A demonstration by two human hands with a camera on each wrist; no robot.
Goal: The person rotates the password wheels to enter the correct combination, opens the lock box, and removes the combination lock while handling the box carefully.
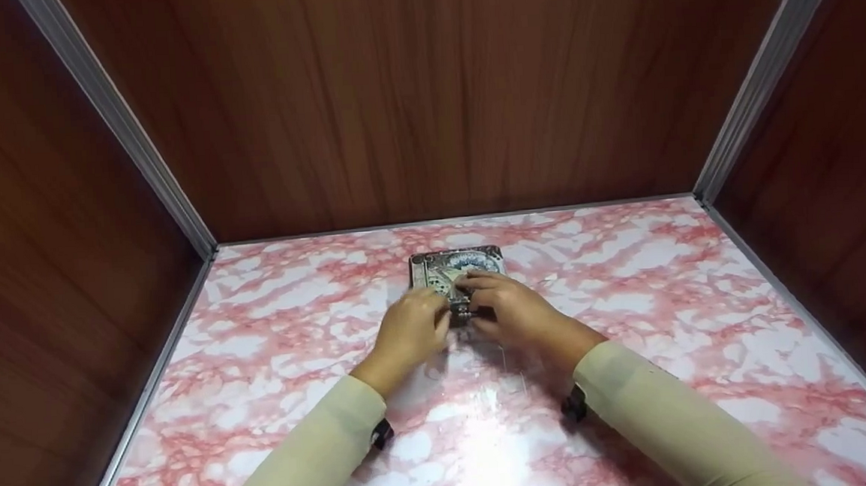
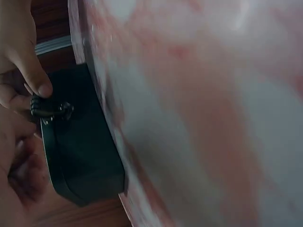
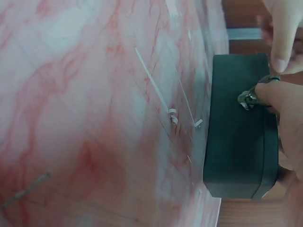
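A small dark green box (image 1: 434,267) with a patterned lid lies on the table, its latch side facing me. A small padlock (image 2: 46,109) with ridged wheels hangs from the metal latch (image 3: 245,100). My right hand (image 1: 510,306) pinches the padlock, the thumb lying along it in the right wrist view. From the left side my left hand (image 1: 412,325) has curled fingers at the padlock, its thumb tip close to the padlock's upper end. Part of the left hand's grip is hidden behind the fingers. The lid is down on the box.
A pink and white marbled tabletop (image 1: 273,335) surrounds the box. Brown wood panels (image 1: 432,108) with grey metal edging enclose the table at the back and sides. Thin white strips (image 3: 152,81) show on the surface in front of the box.
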